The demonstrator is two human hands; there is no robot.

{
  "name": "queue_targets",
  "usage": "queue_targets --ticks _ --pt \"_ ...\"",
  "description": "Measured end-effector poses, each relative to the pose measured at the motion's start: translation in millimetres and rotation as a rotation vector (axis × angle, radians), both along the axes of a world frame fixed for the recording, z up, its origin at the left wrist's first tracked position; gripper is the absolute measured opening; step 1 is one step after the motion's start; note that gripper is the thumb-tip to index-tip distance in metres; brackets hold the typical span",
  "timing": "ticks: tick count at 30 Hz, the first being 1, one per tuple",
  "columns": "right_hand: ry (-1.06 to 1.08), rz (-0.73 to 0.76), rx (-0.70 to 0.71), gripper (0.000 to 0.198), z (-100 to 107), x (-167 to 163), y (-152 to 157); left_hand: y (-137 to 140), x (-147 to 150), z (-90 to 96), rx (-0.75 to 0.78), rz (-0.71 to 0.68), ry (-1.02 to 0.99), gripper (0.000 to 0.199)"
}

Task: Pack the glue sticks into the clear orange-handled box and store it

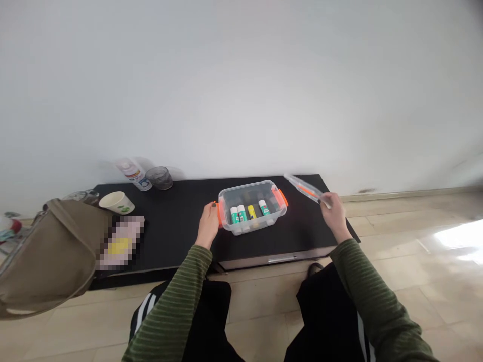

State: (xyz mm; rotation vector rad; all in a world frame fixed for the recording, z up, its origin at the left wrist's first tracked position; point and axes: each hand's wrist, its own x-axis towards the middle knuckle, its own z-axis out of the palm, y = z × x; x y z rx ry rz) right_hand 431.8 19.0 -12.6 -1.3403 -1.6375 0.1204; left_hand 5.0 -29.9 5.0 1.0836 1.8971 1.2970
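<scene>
A clear plastic storage box with orange latches stands uncovered on the black tabletop. My left hand is closed on its left end, at the orange latch. Inside lie green tubes with white caps and a yellow one; they look like glue sticks. Off to the right, my right hand grips the clear lid of the box by its near end. The lid is tilted, held apart from the box, and shows an orange strip.
On the left of the low black table stand a paper cup, a spray can and a dark glass. A blurred-out packet lies beside a brown bag. The white wall rises behind.
</scene>
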Motion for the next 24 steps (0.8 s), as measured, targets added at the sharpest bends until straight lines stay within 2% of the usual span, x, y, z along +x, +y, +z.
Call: queue_targets --ticks 2,4,7,9,11,13,15,17,19,21,22,24 --pt "-0.216 0.058 -0.075 0.018 -3.7 -3.1 -2.4 0.8 -5.4 4.8 0.119 0.074 0.068 0.030" --pt "-0.395 0.052 -0.196 0.022 -10.5 -1.6 -4.1 -0.9 -8.9 10.9 0.209 0.086 0.094 0.029" --pt "-0.576 -0.048 -0.396 0.028 -22.8 5.5 -6.9 -7.6 -8.1 20.3 0.237 0.038 0.144 0.027" --pt "-0.610 -0.104 -0.479 0.033 -25.2 6.2 -10.2 -12.8 -5.3 25.1 0.225 0.002 0.245 0.027" --pt "-0.574 -0.117 -0.443 0.039 -17.4 -3.7 -14.5 -16.8 -2.9 28.0 0.201 -0.049 0.396 0.030" --pt "-0.493 -0.090 -0.277 0.041 1.6 -28.9 -19.0 -18.7 -2.1 29.0 0.200 -0.119 0.550 0.035" --pt "-0.424 -0.024 -0.092 0.038 27.5 -70.0 -21.6 -18.5 -2.3 27.7 0.240 -0.216 0.660 0.032" --pt "-0.434 0.130 -0.059 0.034 52.1 -122.5 -19.8 -16.9 -2.0 23.8 0.274 -0.317 0.713 0.020" --pt "-0.507 0.313 -0.201 0.033 67.7 -179.2 -12.1 -15.1 0.2 17.7 0.239 -0.355 0.718 0.021" --pt "-0.669 0.439 -0.536 0.032 70.8 -232.0 0.5 -14.4 4.6 11.4 0.175 -0.322 0.690 0.030" --pt "-0.775 0.444 -0.756 0.030 68.0 -255.0 7.5 -14.9 7.3 8.9 0.160 -0.299 0.679 0.033" --pt "-0.840 0.432 -0.912 0.030 56.5 -292.0 20.3 -17.9 12.6 5.8 0.179 -0.267 0.689 0.036"
